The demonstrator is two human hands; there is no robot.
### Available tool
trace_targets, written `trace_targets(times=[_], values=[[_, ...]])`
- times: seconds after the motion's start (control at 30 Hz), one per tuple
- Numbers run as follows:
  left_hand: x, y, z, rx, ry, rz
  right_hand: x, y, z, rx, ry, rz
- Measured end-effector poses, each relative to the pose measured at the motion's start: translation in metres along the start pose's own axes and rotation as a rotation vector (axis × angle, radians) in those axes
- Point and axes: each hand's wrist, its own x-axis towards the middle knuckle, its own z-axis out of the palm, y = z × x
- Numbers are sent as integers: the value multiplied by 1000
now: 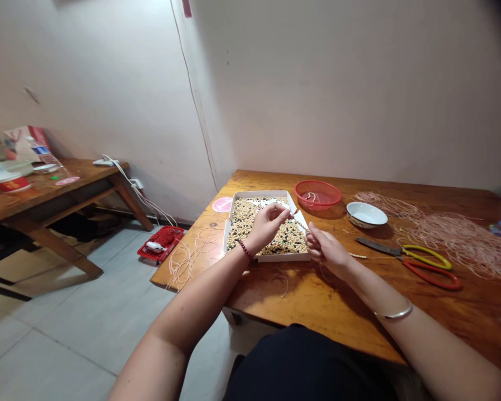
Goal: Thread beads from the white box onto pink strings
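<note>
A white box (268,258) full of cream beads with some dark and green ones lies on the wooden table. Over the middle of the box, my left hand (269,220) pinches near one end of a beaded string (301,225). At the box's right edge, my right hand (323,245) has its fingers curled round the other part of that string. A short row of cream beads on a thread shows to the right of my right wrist. My fingertips partly hide the string's ends.
Beyond the box stand a red basket (318,205) and a white bowl (367,222). Scissors (426,258) with yellow and red handles lie at right, before tangled pink cords (463,234). More cords (187,259) are at left. A red tray (161,243) sits on the floor.
</note>
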Motion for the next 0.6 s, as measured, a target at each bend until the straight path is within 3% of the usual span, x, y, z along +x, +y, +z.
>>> trace_targets(times=[0.6], values=[[1, 2, -3, 22, 49, 37, -1, -1, -3, 69, 18, -9]])
